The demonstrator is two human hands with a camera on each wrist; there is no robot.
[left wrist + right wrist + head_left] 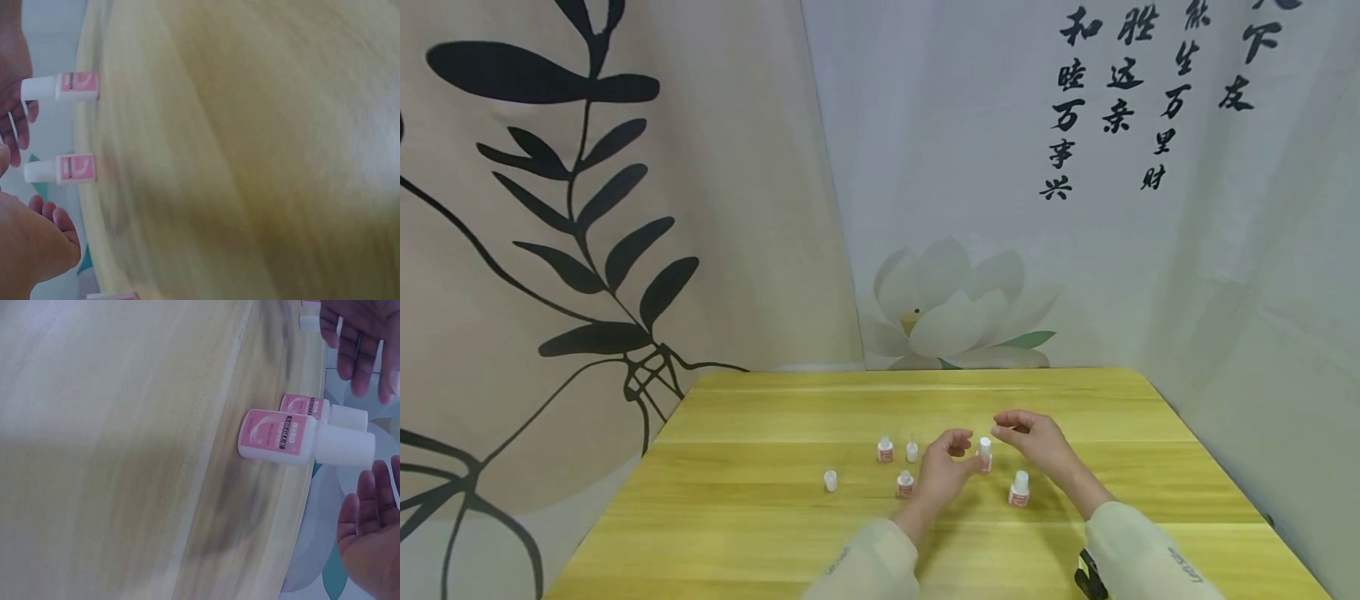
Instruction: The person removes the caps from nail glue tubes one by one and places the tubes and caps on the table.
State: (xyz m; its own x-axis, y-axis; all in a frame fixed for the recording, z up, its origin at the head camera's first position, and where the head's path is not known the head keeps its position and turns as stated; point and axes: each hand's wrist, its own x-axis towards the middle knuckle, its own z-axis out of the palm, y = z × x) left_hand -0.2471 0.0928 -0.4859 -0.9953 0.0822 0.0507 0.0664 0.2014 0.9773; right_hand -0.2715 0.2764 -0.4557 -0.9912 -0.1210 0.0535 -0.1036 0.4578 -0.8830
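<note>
Between my two hands stands a small white bottle with a pink label and a white cap [985,457], upright on the table. My left hand [942,471] is just left of it, thumb tip right at the bottle in the head view and fingers loosely bent around nothing. To its upper right is my right hand [1037,437], also holding nothing, its fingertips close by the cap. A second capped bottle [1019,490] stands nearer to me, below the right hand; it looks larger in the right wrist view [272,434]. Both hands [375,531] show relaxed fingers there.
Left of my left hand stand two more bottles, one farther back [885,451] and one nearer [906,485], partly beside the wrist. A white cap with a thin tip [912,452] stands by them. Another white cap [830,481] lies farther left on the wooden table [737,533]. Printed curtains hang behind.
</note>
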